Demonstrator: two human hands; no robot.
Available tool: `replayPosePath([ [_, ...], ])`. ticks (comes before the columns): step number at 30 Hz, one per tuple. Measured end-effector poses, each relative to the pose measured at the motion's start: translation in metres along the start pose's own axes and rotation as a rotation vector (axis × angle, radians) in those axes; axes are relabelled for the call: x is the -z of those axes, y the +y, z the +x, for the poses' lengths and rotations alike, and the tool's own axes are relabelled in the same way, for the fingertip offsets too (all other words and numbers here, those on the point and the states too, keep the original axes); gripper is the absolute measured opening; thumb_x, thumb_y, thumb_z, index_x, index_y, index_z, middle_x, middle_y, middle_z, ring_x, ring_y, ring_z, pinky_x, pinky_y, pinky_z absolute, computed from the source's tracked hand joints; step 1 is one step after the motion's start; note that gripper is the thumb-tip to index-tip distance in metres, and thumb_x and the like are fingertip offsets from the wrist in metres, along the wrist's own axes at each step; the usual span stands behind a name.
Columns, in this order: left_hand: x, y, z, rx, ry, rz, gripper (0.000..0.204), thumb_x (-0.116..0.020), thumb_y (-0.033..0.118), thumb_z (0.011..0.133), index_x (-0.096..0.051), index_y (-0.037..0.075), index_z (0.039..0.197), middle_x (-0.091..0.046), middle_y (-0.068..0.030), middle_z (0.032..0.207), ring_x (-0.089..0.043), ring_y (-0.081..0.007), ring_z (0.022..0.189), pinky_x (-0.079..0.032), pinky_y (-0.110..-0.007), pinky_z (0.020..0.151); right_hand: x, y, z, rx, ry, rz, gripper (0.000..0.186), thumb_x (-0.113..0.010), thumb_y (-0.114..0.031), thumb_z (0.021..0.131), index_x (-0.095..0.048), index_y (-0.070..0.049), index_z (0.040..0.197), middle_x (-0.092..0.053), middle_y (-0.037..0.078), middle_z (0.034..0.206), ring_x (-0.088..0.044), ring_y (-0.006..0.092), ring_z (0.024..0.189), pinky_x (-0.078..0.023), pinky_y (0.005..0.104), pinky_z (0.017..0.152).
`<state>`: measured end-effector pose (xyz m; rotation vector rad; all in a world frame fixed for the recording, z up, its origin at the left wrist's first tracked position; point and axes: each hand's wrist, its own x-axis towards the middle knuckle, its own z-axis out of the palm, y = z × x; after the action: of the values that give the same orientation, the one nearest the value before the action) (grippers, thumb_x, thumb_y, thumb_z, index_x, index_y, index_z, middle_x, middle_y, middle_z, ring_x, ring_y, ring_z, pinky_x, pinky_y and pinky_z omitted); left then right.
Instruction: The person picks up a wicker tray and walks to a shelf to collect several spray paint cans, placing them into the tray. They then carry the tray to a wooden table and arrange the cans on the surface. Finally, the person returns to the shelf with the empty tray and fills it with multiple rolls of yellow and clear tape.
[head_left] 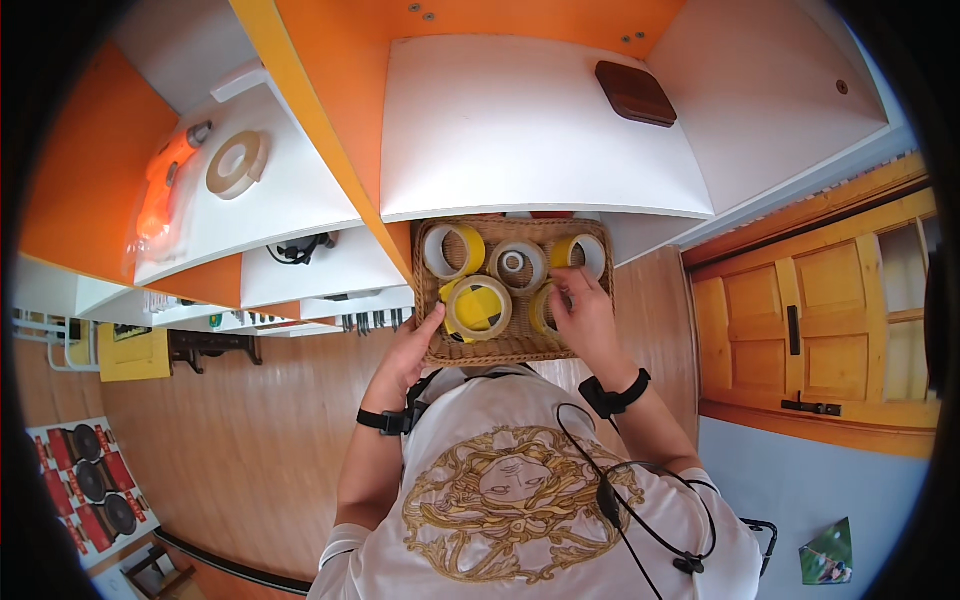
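Observation:
A brown wicker basket (500,354) is in front of my body, just below the white shelf edge, with several rolls of tape in it. My left hand (412,348) grips its near left corner, thumb over the rim. Over the basket's right side, my right hand (588,318) has its fingers bent and closed on a yellow tape roll (541,310), which it partly covers. Behind that hand stands another yellow tape roll (592,255). A clear tape roll (531,264) sits at the middle back, a yellow tape roll (470,248) at back left, and a beige tape roll (505,310) at front left.
Above the basket, a white shelf (520,140) bears a dark brown wooden block (637,94). On the left shelf lie a beige tape roll (232,180) and an orange tool (163,185) in clear plastic. A wooden door (830,310) is at right. A black cable (606,500) hangs across my shirt.

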<state>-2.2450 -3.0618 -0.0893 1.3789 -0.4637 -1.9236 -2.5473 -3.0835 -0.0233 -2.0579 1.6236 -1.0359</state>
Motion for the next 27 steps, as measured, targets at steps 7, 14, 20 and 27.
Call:
replayPosePath([
  [7, -0.011, 0.005, -0.007, 0.043, 0.075, 0.094, 0.074, -0.074, 0.05, 0.104, -0.052, 0.002, 0.156, -0.067, -0.0109, 0.145, -0.069, -0.0198, 0.125, -0.06, -0.039, 0.096, 0.036, -0.029, 0.018, 0.1, 0.186, 0.04, 0.019, -0.073, 0.004, 0.093, -0.071, -0.001, 0.112, -0.073, 0.017, 0.104, -0.073, 0.0356, 0.086, -0.06, 0.0399, 0.074],
  [14, 0.013, -0.015, 0.012, 0.052, 0.045, 0.063, 0.082, -0.077, 0.059, 0.099, -0.052, 0.008, 0.158, -0.068, -0.0055, 0.145, -0.067, -0.0191, 0.127, -0.055, -0.038, 0.093, 0.112, -0.079, 0.118, 0.296, 0.512, -0.202, 0.036, -0.08, -0.008, 0.093, -0.066, 0.002, 0.125, -0.072, 0.021, 0.118, -0.072, 0.0375, 0.101, -0.059, 0.0425, 0.086],
  [20, 0.0, -0.003, -0.005, 0.062, 0.125, 0.123, 0.084, -0.078, 0.061, 0.097, -0.052, 0.009, 0.158, -0.068, -0.0045, 0.145, -0.064, -0.0179, 0.13, -0.051, -0.037, 0.097, 0.138, -0.047, 0.213, 0.023, 0.201, -0.671, 0.091, -0.076, -0.059, 0.093, -0.05, 0.006, 0.151, -0.069, 0.031, 0.132, -0.071, 0.044, 0.118, -0.058, 0.0512, 0.101],
  [27, 0.005, -0.01, 0.001, 0.029, 0.086, 0.099, 0.084, -0.078, 0.061, 0.097, -0.054, 0.009, 0.157, -0.069, -0.0034, 0.141, -0.066, -0.0129, 0.109, -0.047, -0.033, 0.077, 0.13, -0.02, 0.285, -0.11, -0.221, -0.828, 0.114, -0.065, -0.076, 0.092, -0.04, 0.016, 0.155, -0.07, 0.032, 0.135, -0.07, 0.0429, 0.126, -0.057, 0.0452, 0.105],
])
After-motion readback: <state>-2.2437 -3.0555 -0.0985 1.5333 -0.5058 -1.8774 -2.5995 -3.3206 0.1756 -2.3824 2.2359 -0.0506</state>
